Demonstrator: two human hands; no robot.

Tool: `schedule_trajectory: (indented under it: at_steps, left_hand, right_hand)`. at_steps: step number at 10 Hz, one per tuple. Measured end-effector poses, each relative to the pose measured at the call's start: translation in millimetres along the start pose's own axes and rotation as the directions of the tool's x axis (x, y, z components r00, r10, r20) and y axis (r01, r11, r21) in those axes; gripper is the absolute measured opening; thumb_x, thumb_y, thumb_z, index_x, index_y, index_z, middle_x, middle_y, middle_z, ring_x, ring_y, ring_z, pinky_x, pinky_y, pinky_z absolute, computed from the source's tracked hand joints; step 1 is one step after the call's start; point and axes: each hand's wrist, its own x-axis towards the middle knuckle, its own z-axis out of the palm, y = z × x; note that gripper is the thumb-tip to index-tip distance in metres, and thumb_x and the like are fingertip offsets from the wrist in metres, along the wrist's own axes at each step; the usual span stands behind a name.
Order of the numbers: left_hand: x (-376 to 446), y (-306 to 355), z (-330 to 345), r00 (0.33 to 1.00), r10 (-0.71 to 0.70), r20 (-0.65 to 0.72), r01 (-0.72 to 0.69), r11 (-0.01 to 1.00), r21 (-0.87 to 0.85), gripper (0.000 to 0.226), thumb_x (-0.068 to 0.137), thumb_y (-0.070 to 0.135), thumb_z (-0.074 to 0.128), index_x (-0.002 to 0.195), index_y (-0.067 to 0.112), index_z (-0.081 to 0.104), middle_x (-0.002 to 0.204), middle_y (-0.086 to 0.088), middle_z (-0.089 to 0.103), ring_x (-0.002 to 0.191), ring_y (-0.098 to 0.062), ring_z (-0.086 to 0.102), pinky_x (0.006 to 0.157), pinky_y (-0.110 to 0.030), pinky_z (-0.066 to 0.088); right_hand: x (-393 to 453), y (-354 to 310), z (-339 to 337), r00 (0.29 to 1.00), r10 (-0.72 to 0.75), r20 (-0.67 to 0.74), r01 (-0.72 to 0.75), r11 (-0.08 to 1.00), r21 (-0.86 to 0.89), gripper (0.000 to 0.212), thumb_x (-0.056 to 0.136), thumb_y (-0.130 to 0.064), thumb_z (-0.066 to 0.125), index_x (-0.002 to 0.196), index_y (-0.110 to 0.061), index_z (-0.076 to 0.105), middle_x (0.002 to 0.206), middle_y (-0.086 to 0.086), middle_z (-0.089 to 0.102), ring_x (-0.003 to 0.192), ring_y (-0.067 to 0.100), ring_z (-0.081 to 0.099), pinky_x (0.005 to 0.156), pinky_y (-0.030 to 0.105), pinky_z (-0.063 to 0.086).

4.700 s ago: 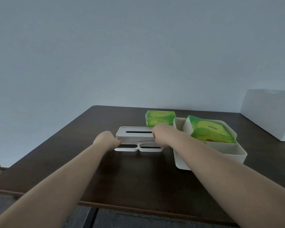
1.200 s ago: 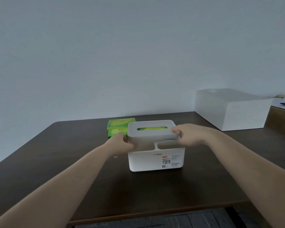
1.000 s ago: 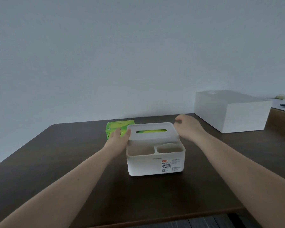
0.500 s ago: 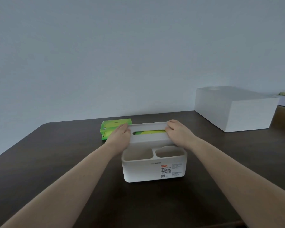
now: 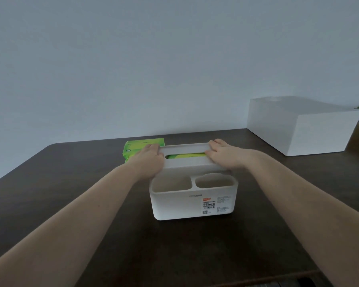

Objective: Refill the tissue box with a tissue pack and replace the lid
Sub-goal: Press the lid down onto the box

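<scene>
lid-seating step: left grip [image 5: 148, 160] and right grip [image 5: 224, 156] lie flat, fingers straight, on the two ends of the lid [image 5: 186, 163] atop the box [image 5: 193, 204], the tissue pack [image 5: 184, 156] green in the slot between them; next likely needs an even downward press.

Passable along the near and left stretches of the dark counter [image 5: 50, 193], and through the gap between the tissue box [image 5: 193, 204] and the large white box [image 5: 298, 129] at far right. Blocked at centre by the tissue box itself, with both lid [image 5: 184, 163] ends covered by left grip [image 5: 148, 160] and right grip [image 5: 224, 156]. Crowded behind the left end by a green tissue pack [image 5: 137, 147], just beside the box.
</scene>
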Motion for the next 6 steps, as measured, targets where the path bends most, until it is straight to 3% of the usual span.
schedule_trajectory:
  at_steps: [2,3,4,5,6]
  left_hand:
    - [-16.6,12.4,-2.9,0.997,-0.076,-0.024,0.074,0.994,-0.08,0.05,0.101,0.027,0.023,0.142,0.0,0.032,0.152,-0.02,0.033,0.14,-0.035,0.032,0.114,-0.042,0.026]
    - [-37.9,17.2,0.2,0.991,-0.125,-0.056,0.114,0.978,-0.172,0.058,0.101,0.042,0.026,0.145,0.004,0.031,0.148,-0.022,0.039,0.135,-0.037,0.039,0.109,-0.042,0.031]
    - [-58.6,7.9,11.7,0.983,-0.185,-0.001,0.172,0.917,-0.36,0.063,0.092,0.058,0.039,0.127,0.006,0.047,0.126,-0.014,0.056,0.108,-0.031,0.054,0.09,-0.038,0.044]
    - [-72.1,-2.3,14.2,0.965,-0.219,0.143,0.261,0.854,-0.45,0.055,0.086,0.047,0.057,0.12,0.004,0.059,0.101,-0.007,0.064,0.088,-0.027,0.064,0.078,-0.038,0.056]
    - [-78.9,-1.6,14.0,0.95,-0.278,0.146,0.314,0.852,-0.42,0.04,0.094,0.021,0.051,0.122,-0.006,0.058,0.073,-0.007,0.058,0.061,-0.021,0.06,0.059,-0.033,0.058]
  right_hand:
    - [-21.2,-6.1,6.2,0.996,0.008,-0.085,-0.001,0.996,0.09,0.055,0.103,-0.032,0.022,0.151,-0.008,0.013,0.162,0.005,-0.003,0.149,0.019,-0.001,0.121,0.04,0.005]
    - [-38.2,-3.2,15.9,0.984,0.025,-0.178,0.008,0.983,0.181,0.071,0.097,-0.054,0.022,0.153,-0.012,0.008,0.163,-0.001,-0.002,0.149,0.018,0.008,0.12,0.04,0.011]
    - [-62.6,-0.4,24.0,0.984,0.015,-0.177,0.022,0.979,0.203,0.081,0.093,-0.059,0.034,0.153,-0.016,0.001,0.163,-0.002,0.004,0.148,0.02,0.017,0.118,0.039,0.018]
    - [-81.0,1.7,26.7,0.983,0.155,-0.095,-0.112,0.928,0.356,0.079,0.092,-0.05,0.045,0.152,-0.015,0.008,0.153,0.007,0.036,0.134,0.031,0.041,0.103,0.043,0.044]
    - [-93.0,0.9,24.8,0.967,0.253,0.016,-0.235,0.871,0.432,0.053,0.094,-0.031,0.04,0.143,-0.014,0.031,0.141,0.012,0.046,0.118,0.036,0.053,0.067,0.043,0.06]
